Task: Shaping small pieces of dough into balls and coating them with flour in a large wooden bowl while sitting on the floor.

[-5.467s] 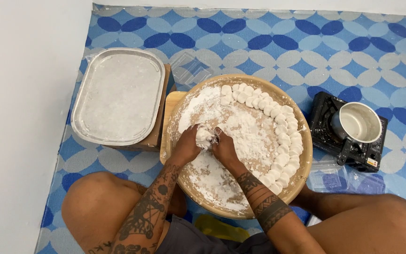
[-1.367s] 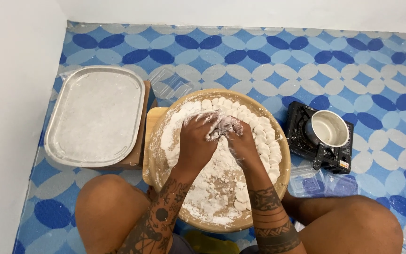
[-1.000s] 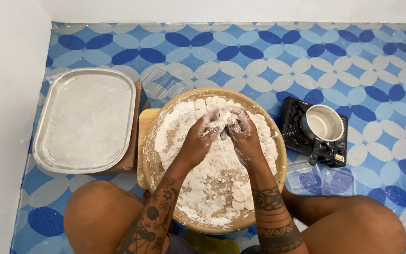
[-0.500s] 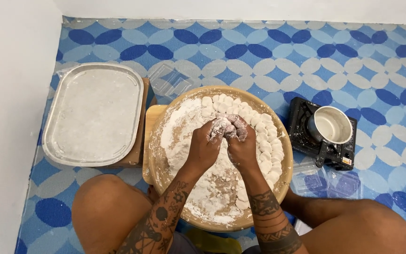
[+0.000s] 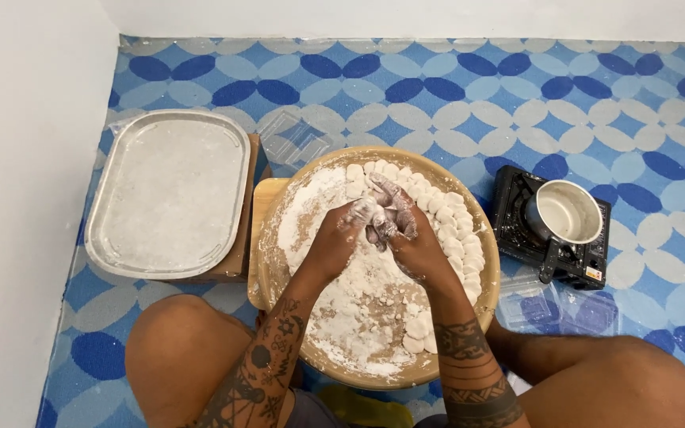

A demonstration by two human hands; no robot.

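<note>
A round wooden tray point(image 5: 485, 285) dusted with white flour sits between my knees. Several small white dough rounds point(image 5: 453, 222) line its far and right rim. My left hand point(image 5: 341, 234) and my right hand point(image 5: 406, 230) meet over the tray's middle, both coated in flour. Between them they press a small lump of white dough point(image 5: 368, 208); my right fingers curl over it and most of the lump is hidden.
A rectangular metal tray point(image 5: 170, 192) dusted white rests on a wooden box at the left. A black portable stove point(image 5: 517, 214) with a white pot point(image 5: 568, 214) stands at the right. Clear plastic lids point(image 5: 299, 139) lie on the blue patterned mat. A white wall runs along the left.
Over the last seconds both hands rose from the flour bed and moved toward the tray's far side, working a dough lump between them. The fingers keep shifting around it.
</note>
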